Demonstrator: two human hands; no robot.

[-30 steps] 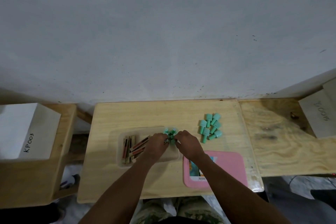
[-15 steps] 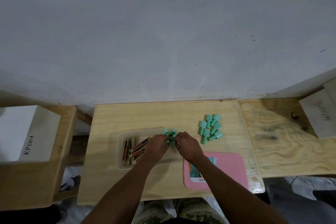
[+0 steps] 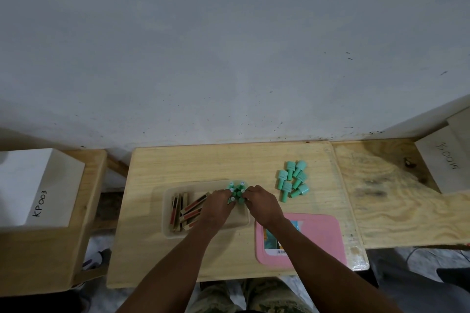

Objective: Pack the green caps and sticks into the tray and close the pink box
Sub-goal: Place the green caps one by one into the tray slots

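Note:
A shallow beige tray (image 3: 167,232) lies on the wooden table. Several flat sticks (image 3: 181,211) with red and black faces lie in its left half. A cluster of green caps (image 3: 236,189) stands upright in the tray's far right part. My left hand (image 3: 216,207) and my right hand (image 3: 262,204) press in on that cluster from either side, fingertips on the caps. Several more green caps (image 3: 292,180) lie loose on the table to the right of the tray. The pink box (image 3: 318,239) sits at the front right, partly under my right forearm.
A white box marked KP003 (image 3: 30,190) stands on a low wooden stand at the left. Another white box (image 3: 445,162) sits at the far right on a plywood board (image 3: 407,206). A grey wall rises behind the table.
Both hands stay at the cap cluster in the tray with only slight finger shifts. The loose caps, sticks and pink box have not moved.

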